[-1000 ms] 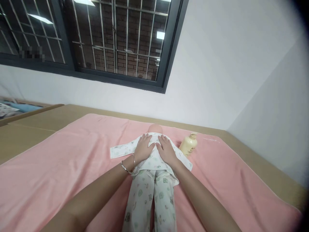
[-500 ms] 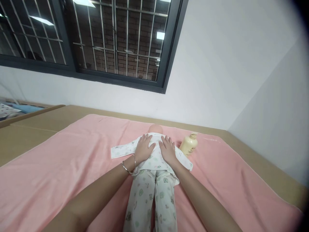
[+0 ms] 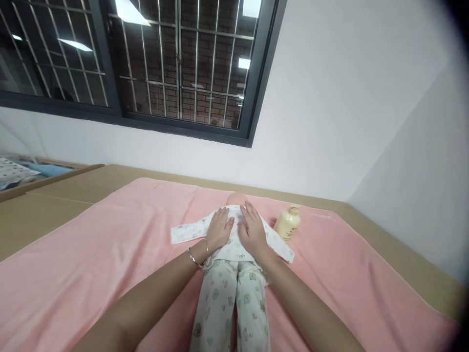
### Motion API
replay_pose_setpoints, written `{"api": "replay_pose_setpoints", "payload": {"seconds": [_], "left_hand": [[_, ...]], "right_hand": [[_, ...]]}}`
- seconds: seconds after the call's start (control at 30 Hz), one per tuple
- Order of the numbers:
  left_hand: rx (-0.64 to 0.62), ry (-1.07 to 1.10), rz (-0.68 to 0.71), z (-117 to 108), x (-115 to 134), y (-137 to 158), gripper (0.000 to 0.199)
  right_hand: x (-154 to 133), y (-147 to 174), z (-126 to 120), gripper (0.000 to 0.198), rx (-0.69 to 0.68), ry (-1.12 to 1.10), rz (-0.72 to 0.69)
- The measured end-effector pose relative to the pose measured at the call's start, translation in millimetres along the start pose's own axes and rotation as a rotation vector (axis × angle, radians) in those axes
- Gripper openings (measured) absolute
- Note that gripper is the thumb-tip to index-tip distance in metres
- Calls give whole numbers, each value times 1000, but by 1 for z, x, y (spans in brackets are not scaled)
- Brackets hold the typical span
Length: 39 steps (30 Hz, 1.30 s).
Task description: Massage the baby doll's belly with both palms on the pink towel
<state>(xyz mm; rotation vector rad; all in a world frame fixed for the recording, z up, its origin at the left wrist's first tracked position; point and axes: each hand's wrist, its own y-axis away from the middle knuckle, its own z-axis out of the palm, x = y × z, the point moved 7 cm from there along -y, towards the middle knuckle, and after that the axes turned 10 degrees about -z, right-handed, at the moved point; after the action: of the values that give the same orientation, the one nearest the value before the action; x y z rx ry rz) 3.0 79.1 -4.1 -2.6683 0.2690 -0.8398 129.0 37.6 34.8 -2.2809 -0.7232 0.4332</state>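
Note:
A baby doll in a white patterned top (image 3: 235, 248) and matching trousers (image 3: 217, 298) lies stretched out in front of me. Only the rounded top of its head (image 3: 236, 198) shows past the collar. My left hand (image 3: 220, 229), a silver bangle at its wrist, rests flat on the left side of the top with fingers extended. On the right side my right hand (image 3: 253, 231) is also stretched out over the top, its fingertips near the collar. Neither hand grasps anything. The doll's sleeves spread out to both sides.
A pale yellow pump bottle (image 3: 287, 225) stands beside the right sleeve. Under everything lies a pink blanket (image 3: 120, 234) on a tan padded surface (image 3: 62, 195). Behind are a white wall (image 3: 304, 122) and a barred window (image 3: 183, 63). Folded cloths (image 3: 18, 171) sit at far left.
My right hand has moved slightly up the top toward the collar and turned a little. My left hand stays in about the same place. The view has tilted slightly upward.

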Motion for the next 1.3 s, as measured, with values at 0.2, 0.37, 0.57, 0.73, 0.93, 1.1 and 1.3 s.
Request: {"api": "replay_pose_setpoints", "payload": {"seconds": [0.2,0.37,0.57,0.73,0.93,1.1,1.3], "left_hand": [[59,4,51,0,0,1,55],[57,0,55,2,-1,0,59],[65,9,58,2,-3,0,58],[57,1,48,1,-1,-1,57],[-23,55,-16,-2,-1,-4,55],[-142,442,-166,-15,13,-5,47],[-666,1357,-488,9,99,-8,52]], "right_hand": [[-9,6,22,50,-228,-63,60],[-14,8,0,70,-71,156,88],[-12,10,14,56,-242,76,68],[-10,10,10,59,-185,75,74],[-9,6,18,52,-323,-55,59],[-4,-10,-20,64,-179,40,96],[40,-19,-87,68,53,318,346]]}}
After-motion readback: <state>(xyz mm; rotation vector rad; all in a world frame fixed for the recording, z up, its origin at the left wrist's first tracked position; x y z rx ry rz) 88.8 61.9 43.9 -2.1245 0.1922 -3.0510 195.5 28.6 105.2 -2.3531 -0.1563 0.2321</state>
